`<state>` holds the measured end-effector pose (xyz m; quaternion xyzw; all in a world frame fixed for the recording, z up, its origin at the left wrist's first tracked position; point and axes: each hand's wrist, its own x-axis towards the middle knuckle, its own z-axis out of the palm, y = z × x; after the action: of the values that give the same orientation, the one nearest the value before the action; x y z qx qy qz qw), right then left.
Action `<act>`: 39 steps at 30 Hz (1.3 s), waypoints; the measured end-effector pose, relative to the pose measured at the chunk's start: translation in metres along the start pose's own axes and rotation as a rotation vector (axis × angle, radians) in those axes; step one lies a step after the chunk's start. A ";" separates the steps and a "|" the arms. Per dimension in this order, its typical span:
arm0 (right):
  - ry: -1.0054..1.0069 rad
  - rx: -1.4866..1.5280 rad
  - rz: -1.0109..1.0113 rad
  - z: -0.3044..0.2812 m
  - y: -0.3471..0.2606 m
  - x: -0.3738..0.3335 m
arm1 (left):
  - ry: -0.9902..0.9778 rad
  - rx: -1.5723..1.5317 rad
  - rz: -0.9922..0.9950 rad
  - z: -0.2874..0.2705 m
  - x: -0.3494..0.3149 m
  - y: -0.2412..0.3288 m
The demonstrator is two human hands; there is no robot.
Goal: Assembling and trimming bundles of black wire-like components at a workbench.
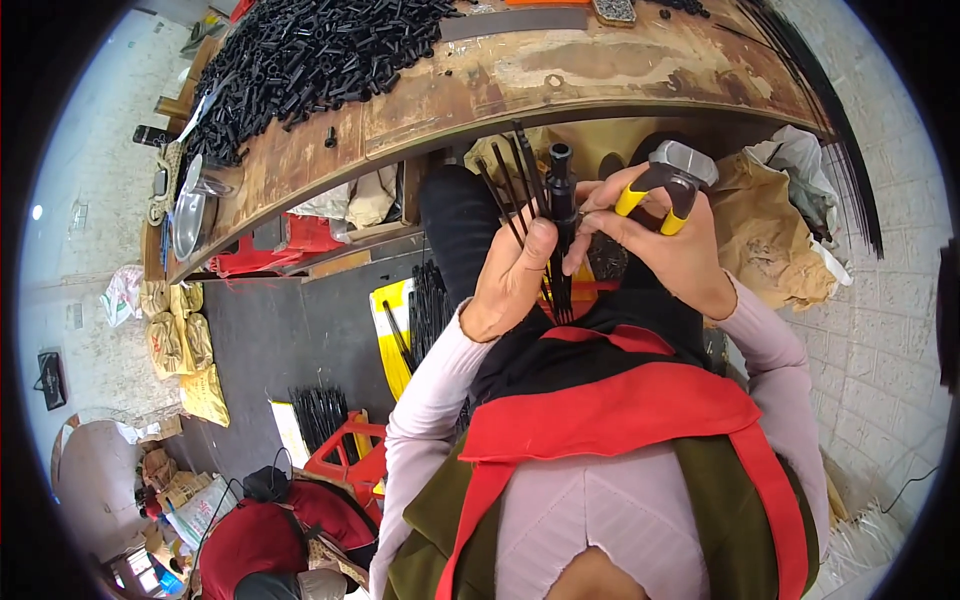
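Observation:
Over my lap, my left hand (505,275) is closed around several thin black rods (500,180) and a stepped black tubular piece (561,180), which stands upright. The rods fan out above my fingers, and their lower ends gather below. My right hand (690,250) holds pliers (682,162) with yellow-covered handles tucked in the palm, the metal head pointing up. Its thumb and fingertips pinch close beside the tubular piece; what lies between those fingertips is too small to make out.
A worn wooden bench (520,80) curves ahead, bearing a large heap of small black tubular parts (320,60). Long black rods (815,110) hang over its right end. Brown paper (770,225) lies at the right. Bundled rods (430,310) and a person in red (255,545) are at lower left.

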<state>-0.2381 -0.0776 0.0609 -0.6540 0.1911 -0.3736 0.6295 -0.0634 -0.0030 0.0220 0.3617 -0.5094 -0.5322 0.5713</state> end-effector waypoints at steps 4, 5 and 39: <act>0.008 0.012 -0.009 -0.002 0.000 0.000 | -0.012 -0.006 0.015 0.001 0.002 -0.003; -0.005 0.017 -0.016 -0.002 0.000 0.000 | -0.011 -0.022 0.011 0.001 0.002 -0.003; -0.529 -0.394 0.499 -0.035 -0.025 0.002 | -0.068 -0.208 0.001 -0.019 -0.001 -0.003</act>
<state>-0.2679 -0.0999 0.0832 -0.7690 0.2432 0.0149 0.5910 -0.0458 -0.0049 0.0146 0.2821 -0.4706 -0.5938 0.5885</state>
